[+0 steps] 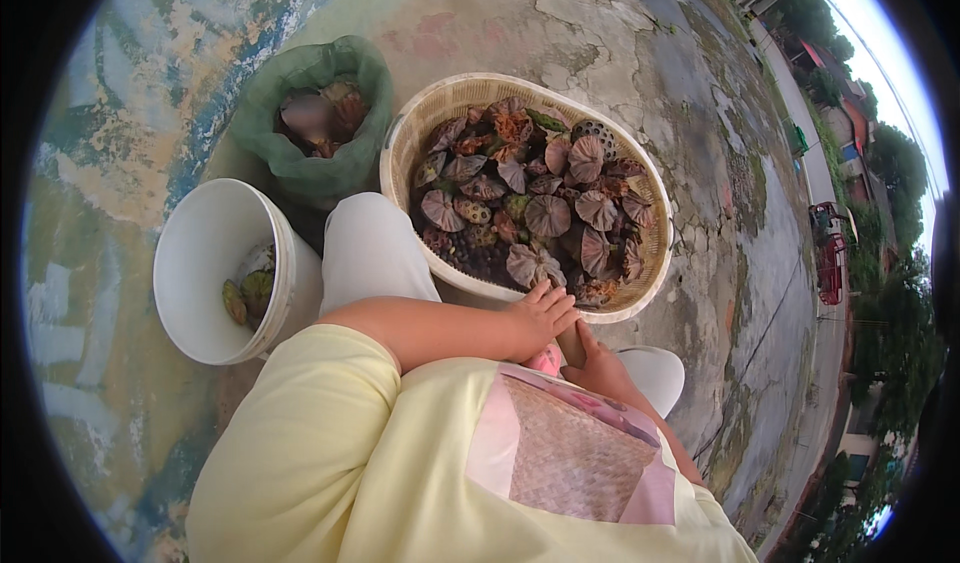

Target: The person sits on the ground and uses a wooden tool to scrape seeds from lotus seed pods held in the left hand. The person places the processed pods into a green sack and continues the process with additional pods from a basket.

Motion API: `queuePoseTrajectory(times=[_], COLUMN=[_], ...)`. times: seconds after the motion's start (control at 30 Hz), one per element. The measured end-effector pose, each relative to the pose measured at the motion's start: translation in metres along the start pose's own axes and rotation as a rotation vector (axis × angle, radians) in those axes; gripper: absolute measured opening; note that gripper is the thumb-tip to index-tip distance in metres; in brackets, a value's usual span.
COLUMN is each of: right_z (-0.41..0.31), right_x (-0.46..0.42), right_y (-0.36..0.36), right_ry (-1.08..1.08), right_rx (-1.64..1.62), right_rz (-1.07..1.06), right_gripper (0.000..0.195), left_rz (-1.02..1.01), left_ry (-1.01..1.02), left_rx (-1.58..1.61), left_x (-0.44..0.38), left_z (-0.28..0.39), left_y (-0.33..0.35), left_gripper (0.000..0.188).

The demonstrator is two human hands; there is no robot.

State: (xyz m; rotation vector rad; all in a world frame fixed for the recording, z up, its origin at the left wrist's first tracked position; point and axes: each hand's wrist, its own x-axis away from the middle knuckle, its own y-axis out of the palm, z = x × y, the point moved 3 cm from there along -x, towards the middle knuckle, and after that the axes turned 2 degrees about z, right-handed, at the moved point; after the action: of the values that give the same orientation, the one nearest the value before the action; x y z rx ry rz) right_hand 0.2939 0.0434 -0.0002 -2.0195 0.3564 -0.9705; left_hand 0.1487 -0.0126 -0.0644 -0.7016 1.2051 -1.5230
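My left hand (pixel 541 315) reaches across with its fingers extended over the near rim of an oval woven-look basket (pixel 651 293), nothing visible in its grasp. Close beside it is my right hand (pixel 600 366), with a finger pointing towards the rim. A brown, narrow thing (pixel 571 344) shows between the hands; I cannot tell what it is or whether my right hand grips it. The basket holds many dried lotus seed heads (pixel 547 216), wrinkled and brown, a few greenish. Dark round seeds (pixel 480 259) lie loose at its near left side.
Left of the basket stands a green mesh bag (pixel 259 124) holding brown pieces. A white plastic bucket (pixel 199 263) with a few greenish seed heads (pixel 256 293) stands nearer me. My knees flank the near side. Beyond the cracked concrete ground (pixel 600 37), a red vehicle (pixel 831 270) stands on the right.
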Motion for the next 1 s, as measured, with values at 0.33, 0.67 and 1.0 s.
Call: queuePoseTrajectory(times=[0.33, 0.67, 1.0], right_z=[0.004, -0.001, 0.044], right_x=[-0.006, -0.009, -0.01], right_y=[0.001, 0.002, 0.01], right_ry=[0.052, 0.064, 0.135], right_rx=[0.056, 0.088, -1.532], right_rz=[0.04, 0.044, -0.44], right_gripper=[0.083, 0.081, 0.059], left_rz=[-0.103, 0.019, 0.273], left_ry=[-0.051, 0.003, 0.151], left_rx=[-0.08, 0.028, 0.003], left_x=[0.0, 0.0, -0.024], left_z=[-0.008, -0.008, 0.0], left_y=[0.004, 0.011, -0.013], left_gripper=[0.068, 0.057, 0.052])
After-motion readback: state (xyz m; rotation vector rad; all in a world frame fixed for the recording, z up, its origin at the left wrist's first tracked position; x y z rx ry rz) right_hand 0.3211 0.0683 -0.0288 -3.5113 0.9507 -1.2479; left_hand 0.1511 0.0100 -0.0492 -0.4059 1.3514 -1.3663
